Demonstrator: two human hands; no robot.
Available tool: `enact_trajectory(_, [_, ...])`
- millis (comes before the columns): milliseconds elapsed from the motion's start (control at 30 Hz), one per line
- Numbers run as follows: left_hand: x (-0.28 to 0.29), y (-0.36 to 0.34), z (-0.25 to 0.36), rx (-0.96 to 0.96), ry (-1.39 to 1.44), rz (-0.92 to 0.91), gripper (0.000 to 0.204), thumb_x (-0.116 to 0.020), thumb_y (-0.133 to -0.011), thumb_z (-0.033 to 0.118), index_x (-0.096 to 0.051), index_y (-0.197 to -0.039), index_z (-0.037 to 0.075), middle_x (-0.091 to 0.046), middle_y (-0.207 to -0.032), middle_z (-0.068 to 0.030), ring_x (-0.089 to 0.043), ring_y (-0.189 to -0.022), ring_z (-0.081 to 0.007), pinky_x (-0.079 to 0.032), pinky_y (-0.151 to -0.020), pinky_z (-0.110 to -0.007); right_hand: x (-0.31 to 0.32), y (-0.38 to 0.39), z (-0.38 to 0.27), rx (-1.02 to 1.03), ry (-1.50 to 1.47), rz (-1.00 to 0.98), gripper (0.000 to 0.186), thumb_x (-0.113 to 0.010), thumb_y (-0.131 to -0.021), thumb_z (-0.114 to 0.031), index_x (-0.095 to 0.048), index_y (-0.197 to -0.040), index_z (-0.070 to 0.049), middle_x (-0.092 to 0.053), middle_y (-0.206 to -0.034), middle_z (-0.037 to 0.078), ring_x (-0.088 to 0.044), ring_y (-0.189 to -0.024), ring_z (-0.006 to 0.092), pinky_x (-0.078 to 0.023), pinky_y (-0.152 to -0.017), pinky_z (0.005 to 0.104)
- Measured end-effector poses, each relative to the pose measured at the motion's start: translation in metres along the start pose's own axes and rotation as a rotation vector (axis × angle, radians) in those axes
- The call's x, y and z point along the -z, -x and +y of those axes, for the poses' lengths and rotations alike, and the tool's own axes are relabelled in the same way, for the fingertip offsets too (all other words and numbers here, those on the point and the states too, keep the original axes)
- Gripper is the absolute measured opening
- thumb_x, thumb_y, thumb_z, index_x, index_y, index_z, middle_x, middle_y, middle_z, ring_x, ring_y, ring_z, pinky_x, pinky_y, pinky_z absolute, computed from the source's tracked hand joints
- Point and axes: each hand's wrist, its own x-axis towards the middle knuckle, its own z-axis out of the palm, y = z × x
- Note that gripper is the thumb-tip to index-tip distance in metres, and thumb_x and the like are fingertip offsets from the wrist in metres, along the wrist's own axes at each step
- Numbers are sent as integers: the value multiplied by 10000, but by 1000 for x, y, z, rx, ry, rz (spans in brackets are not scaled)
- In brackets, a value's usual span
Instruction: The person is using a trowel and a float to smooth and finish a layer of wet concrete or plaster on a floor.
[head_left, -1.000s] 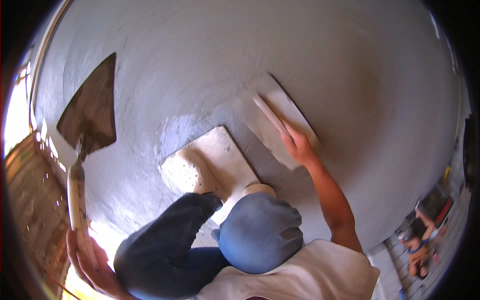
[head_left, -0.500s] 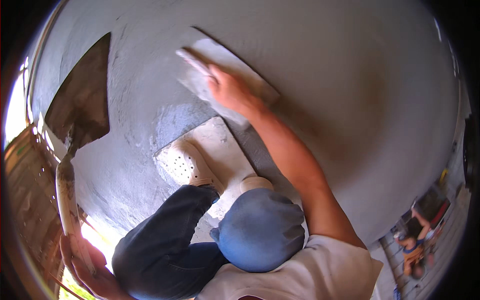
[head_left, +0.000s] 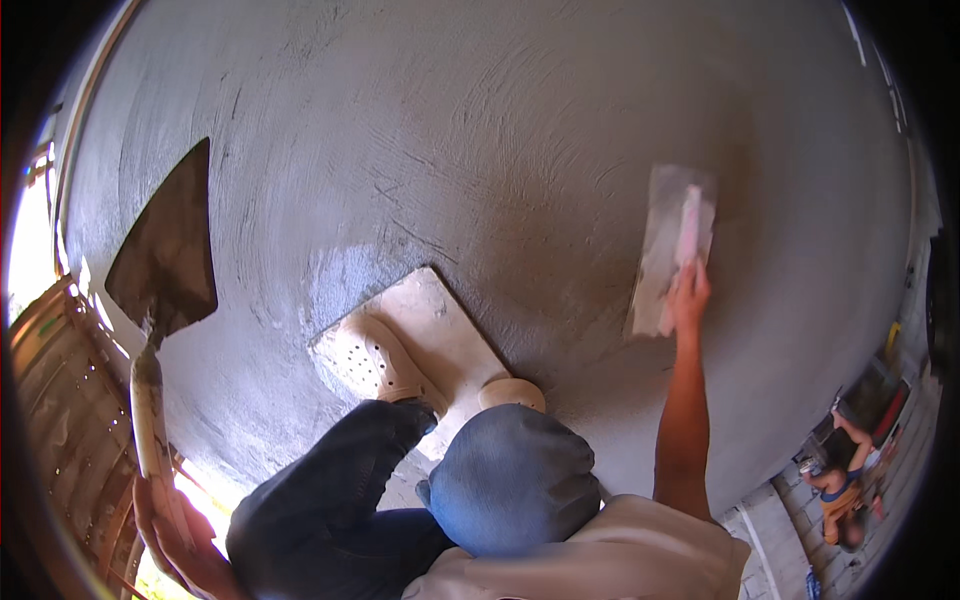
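Grey, damp-looking cement floor (head_left: pixel 480 130) fills the scene, and out on its right the right hand (head_left: pixel 688 295) is wrapped round the pale handle (head_left: pixel 690 220) of a rectangular float (head_left: pixel 658 240), flat, stiff-looking, probably light and best taken mid-handle. Over on the near left, the left hand (head_left: pixel 186 556) clasps a pointed trowel (head_left: pixel 170 255) low on its long grip (head_left: pixel 150 425), likely rigid and nose-heavy, so a firm hold should suit it!

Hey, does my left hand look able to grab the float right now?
Probably not: your left hand is taken up with the trowel, your legs lie between, and the float is well over to the right, gripped by your right hand.
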Motion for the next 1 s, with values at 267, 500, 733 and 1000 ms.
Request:
enact_trajectory(267, [-7, -11, 41, -519, -332, 104, 470, -505, -911, -16, -401, -1335, 156, -538, -1252, -161, -594, -1037, -281, -545, -695, -301, -174, -14, -216, -2, -17, -294, 282, -546, -921, -314, -592, -1008, -50, -581, -676, 51, -559, -578, 134, -479, -534, 316])
enact_trajectory(500, [-15, -4, 74, 88, 654, 151, 417, -467, -925, 323, -591, -1154, -2, -612, -916, -126, -528, -599, -178, -394, -474, -276, -136, 93, -155, 288, 337, -785, 413, -555, -905, -263, -528, -1261, -56, -653, -971, 162, -643, -777, 287, -511, -704, 339])
enact_trajectory(733, [-10, -15, 85, 157, 425, 76, 416, -494, -906, 319, -593, -1160, 4, -612, -921, -128, -544, -647, -185, -414, -508, -275, 20, 21, -48, -277, -164, 324, 269, -502, -952, -321, -581, -1004, -69, -503, -625, -24, -444, -484, 61, -382, -403, 247])
enact_trajectory(1000, [-6, -18, 75, 264, 585, -18, 401, -440, -916, 258, -559, -1207, 10, -593, -851, -135, -516, -608, -152, -378, -479, -230, -70, -144, -148, 25, -444, 195, 237, -519, -940, -306, -539, -1072, -110, -453, -617, -7, -410, -424, 73, -401, -351, 267])
